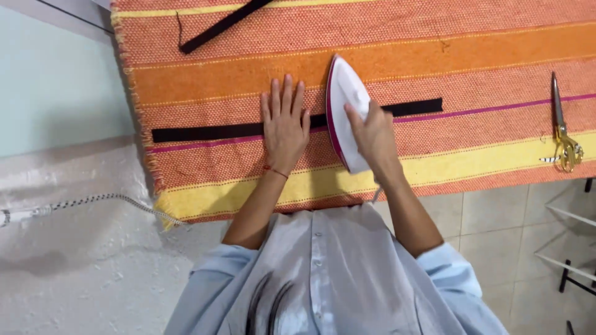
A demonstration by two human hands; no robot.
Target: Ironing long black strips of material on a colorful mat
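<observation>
- Iron (pixel 345 118), white with a magenta edge, sits at the centre of the frame, its pointed nose aimed at the top edge, resting across a black fabric strip (pixel 205 131).
- Right hand (pixel 372 133) is wrapped closed around the iron's handle at its rear half, fingers curled over the top.
- Left hand (pixel 285 124) lies flat just beside the iron, fingers spread and together clamping nothing, palm pressing the strip down onto the cloth.
- Judged by its shape, the iron looks rigid, smooth-shelled and fairly heavy; the handle on top is the sensible place to hold it, well clear of the soleplate.
- The strip runs left to right across the middle of the frame, thin, limp and matte, likely to shift or curl unless pinned.
- Beneath it lies a striped woven cloth (pixel 434 56) in orange, yellow and magenta bands, coarse in texture, with a frayed fringe along its left edge.
- A second black strip (pixel 223 25) lies diagonally at the upper left.
- Scissors (pixel 562 127) with gold handles rest at the right edge, well apart from both hands.
- A braided cord (pixel 93 201) trails across the lower left.
</observation>
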